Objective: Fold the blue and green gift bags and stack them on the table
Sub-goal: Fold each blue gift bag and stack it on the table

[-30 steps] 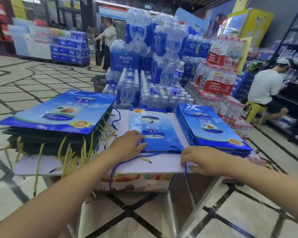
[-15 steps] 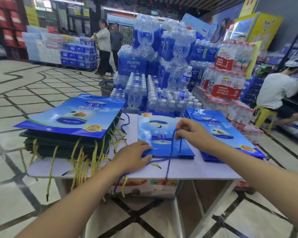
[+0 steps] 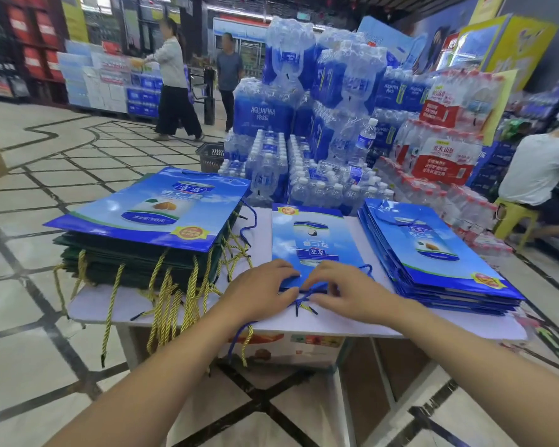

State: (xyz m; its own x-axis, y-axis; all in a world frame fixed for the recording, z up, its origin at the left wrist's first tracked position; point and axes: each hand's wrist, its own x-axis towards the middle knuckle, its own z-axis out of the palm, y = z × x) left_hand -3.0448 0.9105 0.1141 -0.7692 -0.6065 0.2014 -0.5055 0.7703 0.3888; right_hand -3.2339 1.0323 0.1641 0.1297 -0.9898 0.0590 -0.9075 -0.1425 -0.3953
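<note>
A flat blue gift bag (image 3: 310, 240) lies in the middle of the white table (image 3: 181, 304). My left hand (image 3: 259, 291) presses its near left corner. My right hand (image 3: 342, 288) rests at its near edge, fingers pinching the blue cord handle (image 3: 304, 300). On the left sits a pile of dark green bags (image 3: 136, 262) with yellow cords hanging down, topped by one blue bag (image 3: 155, 208). At the right stands a stack of folded blue bags (image 3: 433, 253).
Packs of bottled water (image 3: 320, 130) are piled behind the table. A cardboard box (image 3: 291, 346) sits under it. A person on a yellow stool (image 3: 539, 169) is at the right. Two people (image 3: 175, 79) stand far back left by a black basket (image 3: 212, 156).
My right hand came down from above the middle bag to its near edge, bringing the blue cord with it. My left hand stayed on the bag's near corner.
</note>
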